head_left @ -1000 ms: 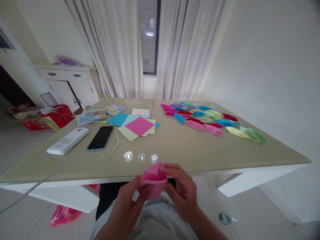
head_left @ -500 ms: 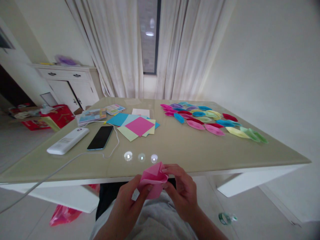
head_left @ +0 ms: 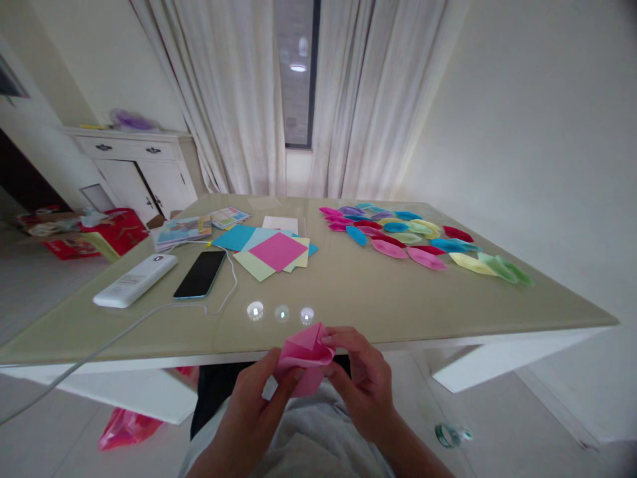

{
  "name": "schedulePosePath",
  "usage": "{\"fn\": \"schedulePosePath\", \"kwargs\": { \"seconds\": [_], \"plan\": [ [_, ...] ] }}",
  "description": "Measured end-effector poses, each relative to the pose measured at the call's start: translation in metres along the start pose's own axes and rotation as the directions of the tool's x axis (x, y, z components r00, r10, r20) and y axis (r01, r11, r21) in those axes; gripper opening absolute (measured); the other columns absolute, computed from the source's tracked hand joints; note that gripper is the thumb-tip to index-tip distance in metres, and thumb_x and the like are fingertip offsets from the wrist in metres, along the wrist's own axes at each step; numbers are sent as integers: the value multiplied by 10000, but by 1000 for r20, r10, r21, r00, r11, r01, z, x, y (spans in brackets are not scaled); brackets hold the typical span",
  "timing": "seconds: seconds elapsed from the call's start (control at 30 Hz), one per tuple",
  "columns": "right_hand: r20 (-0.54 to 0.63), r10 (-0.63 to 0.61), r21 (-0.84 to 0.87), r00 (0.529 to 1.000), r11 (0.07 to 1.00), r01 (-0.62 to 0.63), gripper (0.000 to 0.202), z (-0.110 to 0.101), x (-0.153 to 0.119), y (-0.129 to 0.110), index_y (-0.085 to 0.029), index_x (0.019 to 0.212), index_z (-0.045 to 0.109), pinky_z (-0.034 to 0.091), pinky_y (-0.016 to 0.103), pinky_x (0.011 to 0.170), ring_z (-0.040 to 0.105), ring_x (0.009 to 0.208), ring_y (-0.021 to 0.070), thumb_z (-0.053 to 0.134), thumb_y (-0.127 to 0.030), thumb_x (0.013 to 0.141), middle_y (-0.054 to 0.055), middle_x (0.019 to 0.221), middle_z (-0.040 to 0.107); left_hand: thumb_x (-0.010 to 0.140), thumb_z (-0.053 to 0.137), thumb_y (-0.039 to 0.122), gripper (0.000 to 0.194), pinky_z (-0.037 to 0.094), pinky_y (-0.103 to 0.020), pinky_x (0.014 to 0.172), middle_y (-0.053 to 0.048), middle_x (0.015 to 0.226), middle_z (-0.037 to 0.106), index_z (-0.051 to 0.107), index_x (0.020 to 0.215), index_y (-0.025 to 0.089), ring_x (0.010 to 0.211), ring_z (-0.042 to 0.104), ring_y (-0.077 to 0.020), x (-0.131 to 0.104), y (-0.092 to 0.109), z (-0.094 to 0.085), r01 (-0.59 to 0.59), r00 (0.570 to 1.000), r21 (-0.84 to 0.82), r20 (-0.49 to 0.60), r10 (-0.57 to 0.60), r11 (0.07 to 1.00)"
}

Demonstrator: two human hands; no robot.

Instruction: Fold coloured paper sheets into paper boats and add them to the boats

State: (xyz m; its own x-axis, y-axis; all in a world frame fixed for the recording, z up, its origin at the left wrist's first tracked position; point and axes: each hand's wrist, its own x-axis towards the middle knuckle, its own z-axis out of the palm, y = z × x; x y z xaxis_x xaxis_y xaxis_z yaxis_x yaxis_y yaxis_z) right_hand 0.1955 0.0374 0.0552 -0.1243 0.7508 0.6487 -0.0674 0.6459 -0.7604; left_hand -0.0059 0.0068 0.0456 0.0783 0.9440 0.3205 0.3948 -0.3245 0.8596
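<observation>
A pink sheet of origami paper [head_left: 306, 358], folded into a pocket-like shape with its opening facing up, is held between both hands just off the table's front edge. My left hand [head_left: 261, 392] pinches its left side, thumb in front and fingers behind. On the right side, my right hand [head_left: 361, 378] grips the paper's edge between thumb and fingertips. Beyond them lie loose square sheets of coloured paper [head_left: 279, 251], a pink one on top. Many folded paper pieces [head_left: 388, 248] in several colours spread over the right part of the table.
The glass-topped table [head_left: 378, 299] carries a black phone [head_left: 200, 274], a white power bank [head_left: 135, 281] with a white cable [head_left: 149, 313], and booklets [head_left: 184, 229] at the left. A pink plastic bag [head_left: 129, 428] and a clear bottle [head_left: 450, 435] lie on the floor.
</observation>
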Motion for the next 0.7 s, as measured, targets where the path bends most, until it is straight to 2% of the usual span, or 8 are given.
{"fn": "schedulePosePath", "kwargs": {
  "seconds": [0.23, 0.4, 0.5, 0.57, 0.6, 0.63, 0.7],
  "plan": [
    [16, 1, -17, 1000, 1000, -1, 255, -2, 0, -2, -291, 1264, 755, 620, 421, 974, 739, 1137, 266, 727, -212, 1023, 109, 1189, 777, 1034, 642, 396, 209, 589, -250, 710, -31, 882, 815, 766, 976, 238, 753, 754, -199, 1, 3, -1, -26, 1000, 1, -7, 26, 1000],
    [-5, -13, -6, 1000, 1000, 13, 273, 0, 1, 0, -293, 1234, 766, 615, 369, 921, 743, 1060, 234, 740, -152, 1001, 79, 1121, 786, 1028, 647, 397, 215, 598, -246, 710, -31, 860, 810, 765, 955, 233, 741, 753, -196, 0, 2, -2, -13, 1000, 41, -20, 14, 999],
    [-61, -13, -15, 998, 1000, 12, 244, 0, 2, 6, -289, 1172, 781, 606, 326, 859, 743, 964, 206, 754, -131, 987, 53, 1029, 790, 1022, 649, 408, 215, 620, -262, 770, -53, 950, 826, 768, 1024, 229, 821, 771, -210, 1, 1, -11, -37, 999, 68, 40, 34, 997],
    [-92, 4, -20, 996, 1000, -6, 212, -1, 3, 9, -282, 1142, 784, 597, 315, 846, 740, 944, 200, 759, -141, 987, 47, 1008, 787, 1035, 621, 404, 240, 622, -262, 793, -61, 1024, 827, 757, 1127, 230, 885, 775, -213, -1, -3, -25, -64, 995, 58, 79, 59, 996],
    [-104, 14, -21, 995, 1000, -17, 194, -3, 3, 11, -278, 1129, 784, 593, 313, 846, 738, 944, 200, 760, -148, 988, 46, 1008, 784, 1038, 607, 399, 238, 614, -248, 763, -45, 969, 821, 757, 1113, 230, 844, 770, -201, -3, -7, -35, -64, 997, 61, 36, 61, 996],
    [-117, 24, -21, 993, 999, -27, 178, -4, 3, 12, -275, 1117, 783, 590, 312, 849, 735, 950, 200, 760, -154, 988, 47, 1010, 781, 1044, 585, 391, 239, 593, -234, 723, -22, 884, 801, 759, 1062, 228, 787, 750, -186, -5, -13, -46, -30, 996, 90, -76, 37, 995],
    [-142, 39, -25, 989, 999, -43, 150, -8, 5, 13, -266, 1096, 781, 585, 309, 849, 725, 953, 200, 758, -162, 991, 48, 1008, 775, 1016, 571, 401, 302, 520, -211, 639, 27, 696, 697, 693, 806, 222, 647, 643, -144, -13, -28, -77, 27, 961, 201, -275, 29, 979]
  ]
}}
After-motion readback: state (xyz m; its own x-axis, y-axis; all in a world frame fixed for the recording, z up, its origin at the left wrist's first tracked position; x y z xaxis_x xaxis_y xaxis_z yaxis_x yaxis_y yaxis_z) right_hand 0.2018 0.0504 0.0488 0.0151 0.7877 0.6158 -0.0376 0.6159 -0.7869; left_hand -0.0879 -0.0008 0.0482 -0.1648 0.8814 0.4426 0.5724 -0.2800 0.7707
